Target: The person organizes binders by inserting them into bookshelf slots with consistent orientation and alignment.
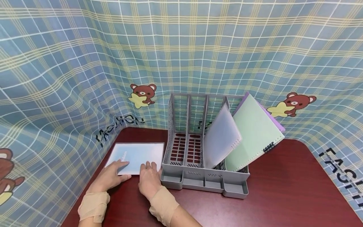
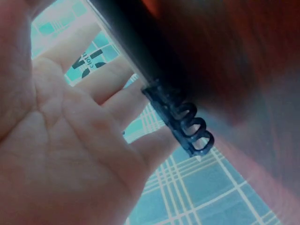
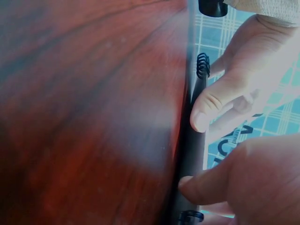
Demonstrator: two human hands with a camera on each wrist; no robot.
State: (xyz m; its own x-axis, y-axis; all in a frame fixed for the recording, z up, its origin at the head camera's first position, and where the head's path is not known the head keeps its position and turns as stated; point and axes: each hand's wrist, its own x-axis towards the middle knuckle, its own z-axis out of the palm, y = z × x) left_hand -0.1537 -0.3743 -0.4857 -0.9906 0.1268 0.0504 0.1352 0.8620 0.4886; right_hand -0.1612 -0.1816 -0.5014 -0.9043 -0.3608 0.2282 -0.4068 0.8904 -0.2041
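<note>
A ring-bound notebook (image 1: 136, 153) with a pale blue and white cover lies on the table, left of the grey file rack. My left hand (image 1: 110, 175) grips its near-left part, index finger stretched over the cover and thumb at the near edge. At the near-right part my right hand (image 1: 149, 179) holds it, fingertips on top. In the right wrist view both thumbs lie against the notebook's dark near edge (image 3: 191, 150), between its black rings. The left wrist view shows one set of black rings (image 2: 180, 122) beside the left palm; that hand's fingertips are hidden behind the notebook.
The grey file rack (image 1: 198, 170) has upright dividers and small front trays. A translucent whitish notebook (image 1: 221, 138), a light green one (image 1: 252, 135) and a purple one (image 1: 273, 118) lean in its right slots. Plaid cloth (image 1: 198, 47) hangs behind the dark red table (image 1: 283, 183).
</note>
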